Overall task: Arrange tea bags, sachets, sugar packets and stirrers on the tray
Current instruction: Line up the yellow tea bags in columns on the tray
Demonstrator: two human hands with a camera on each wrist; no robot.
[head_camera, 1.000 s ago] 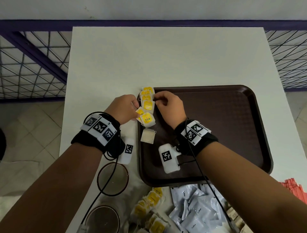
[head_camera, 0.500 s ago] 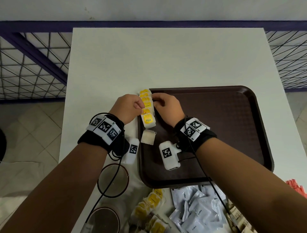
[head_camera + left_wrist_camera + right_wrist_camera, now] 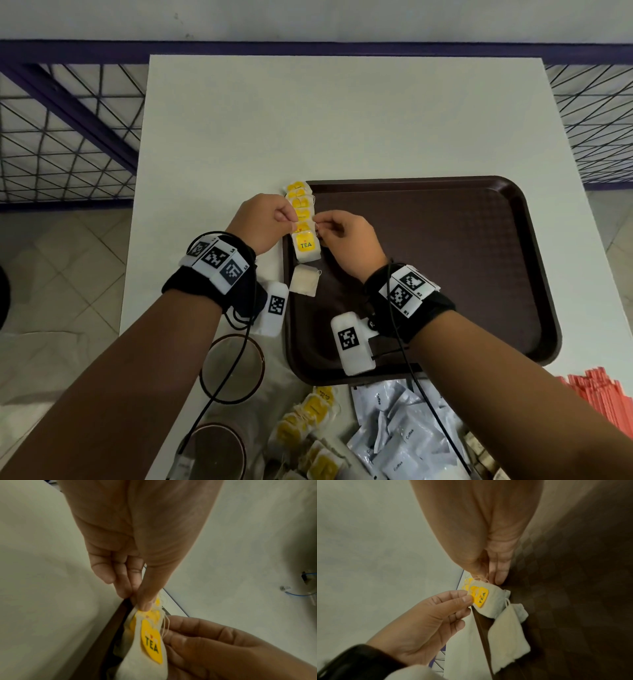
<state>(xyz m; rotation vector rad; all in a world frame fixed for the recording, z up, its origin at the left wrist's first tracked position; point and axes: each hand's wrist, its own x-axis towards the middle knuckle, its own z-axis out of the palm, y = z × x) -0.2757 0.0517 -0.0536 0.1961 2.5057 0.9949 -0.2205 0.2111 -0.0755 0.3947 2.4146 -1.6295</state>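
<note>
— What's changed since a second ago?

— My left hand (image 3: 265, 222) and right hand (image 3: 346, 236) have squared the tea bags (image 3: 303, 222) into one straight overlapping row along the tray (image 3: 479, 274)'s left edge. Each grip is pinched closed on the row's sides. I judge this row nearly settled.

— Counts?

— About six tagged bags in the row; one plain tea bag (image 3: 305, 284) lies just below it. On the bench (image 3: 342, 120) wait loose tea bags (image 3: 308, 428), coffee sachets (image 3: 394, 428) and red stirrers (image 3: 603, 394); too heaped to count.
</note>
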